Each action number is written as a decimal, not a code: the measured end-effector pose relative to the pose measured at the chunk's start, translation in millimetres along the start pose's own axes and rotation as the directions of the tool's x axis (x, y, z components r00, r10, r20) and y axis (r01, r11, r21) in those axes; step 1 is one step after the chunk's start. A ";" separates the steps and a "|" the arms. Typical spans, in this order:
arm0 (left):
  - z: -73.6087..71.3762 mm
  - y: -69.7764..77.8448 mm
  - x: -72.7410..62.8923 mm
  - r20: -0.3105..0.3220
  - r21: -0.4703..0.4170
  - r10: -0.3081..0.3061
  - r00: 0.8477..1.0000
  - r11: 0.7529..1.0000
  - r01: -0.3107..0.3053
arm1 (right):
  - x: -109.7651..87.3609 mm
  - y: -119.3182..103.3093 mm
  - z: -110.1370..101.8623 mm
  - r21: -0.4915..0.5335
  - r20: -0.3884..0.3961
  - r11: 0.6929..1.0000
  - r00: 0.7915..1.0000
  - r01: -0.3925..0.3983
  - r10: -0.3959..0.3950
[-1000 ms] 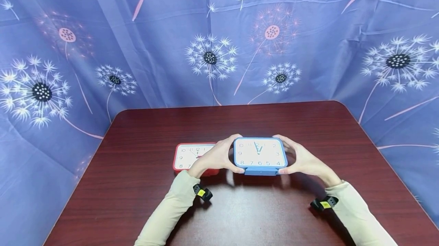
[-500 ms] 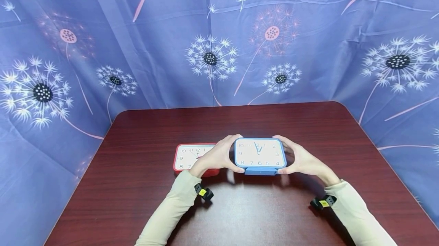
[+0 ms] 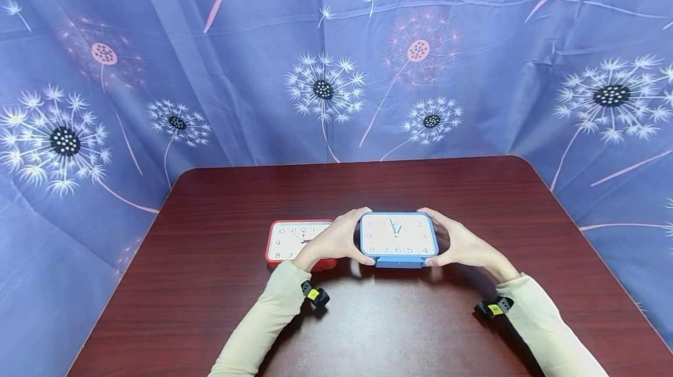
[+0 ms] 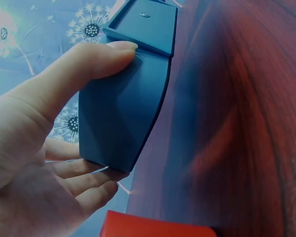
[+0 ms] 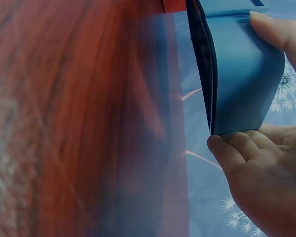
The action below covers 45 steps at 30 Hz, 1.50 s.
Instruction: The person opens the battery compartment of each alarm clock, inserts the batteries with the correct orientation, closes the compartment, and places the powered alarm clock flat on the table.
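Note:
Between my two hands is a blue rectangular alarm clock (image 3: 398,235) with a white dial, its face turned up toward the head camera. My left hand (image 3: 339,239) grips its left end, with the thumb at the front lower corner and the fingers round the far edge. On the right end, my right hand (image 3: 465,245) holds it the same way. Both wrist views show the clock's smooth blue side (image 4: 121,108) between thumb and fingers, close over the table. A red alarm clock (image 3: 284,242) lies just left, partly hidden behind my left hand and wrist.
The dark red-brown wooden table (image 3: 389,324) has a shiny patch of light at its front middle. Behind and beside it hangs a blue curtain (image 3: 252,102) printed with dandelions. Each wrist carries a black camera strap (image 3: 315,295).
The blue clock sinks very slightly in the head view, both hands keeping their grip. The red clock stays where it is.

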<state>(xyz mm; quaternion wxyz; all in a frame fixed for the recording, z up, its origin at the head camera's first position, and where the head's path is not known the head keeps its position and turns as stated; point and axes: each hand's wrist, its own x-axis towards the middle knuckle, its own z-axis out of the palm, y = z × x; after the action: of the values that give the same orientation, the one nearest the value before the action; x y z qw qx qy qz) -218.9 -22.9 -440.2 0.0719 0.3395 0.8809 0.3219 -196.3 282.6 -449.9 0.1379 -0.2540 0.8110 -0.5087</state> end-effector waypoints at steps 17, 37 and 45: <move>2.5 2.1 3.2 0.048 0.014 -0.069 0.996 0.998 0.069 | 4.1 5.7 -1.5 -0.121 0.002 0.992 0.999 -0.034 0.035; 8.7 1.8 8.4 0.066 0.010 -0.121 0.990 0.993 0.121 | 8.2 11.6 -4.6 -0.169 0.023 0.984 0.998 -0.056 0.061; 11.3 0.8 10.2 0.067 0.024 -0.122 0.990 0.992 0.121 | 8.1 9.8 -4.1 -0.221 0.009 0.973 0.998 -0.064 0.068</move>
<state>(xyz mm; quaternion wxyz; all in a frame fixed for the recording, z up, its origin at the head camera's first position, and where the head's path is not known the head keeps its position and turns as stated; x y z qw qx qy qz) -222.4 -10.1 -447.6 0.1181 0.2967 0.9000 0.2965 -207.7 284.7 -456.6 0.1325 -0.2448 0.8691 -0.4088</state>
